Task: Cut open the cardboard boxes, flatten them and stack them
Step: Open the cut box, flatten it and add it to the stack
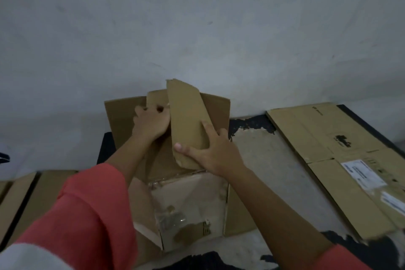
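while both hands work at it, the opened cardboard box (188,204) stands on a worn dark table (263,155), close to the near edge and directly below the camera. its near face carries torn clear tape and scuffed patches.

the left hand (151,124) is at the far side of the box, fingers curled over the top edge of a rear panel (153,97), which stands upright against the broad back flap. the coral sleeve (92,215) of that arm crosses the box's left side.

the right hand (212,151) grips the lower end of a long flap (186,116) above the middle of the box. the thumb lies across its front, the forefinger is stretched up along its right edge, and the other fingers are hidden behind it. the flap is tilted, with its upper end leaning away toward the wall (197,28).

to the right of the box, apart from it, a flattened carton (317,149) lies on the table, with a white label (361,173) on its near part; the print is too blurred to read.

to the left of the box, lower down, brown cartons (26,199) lie side by side.
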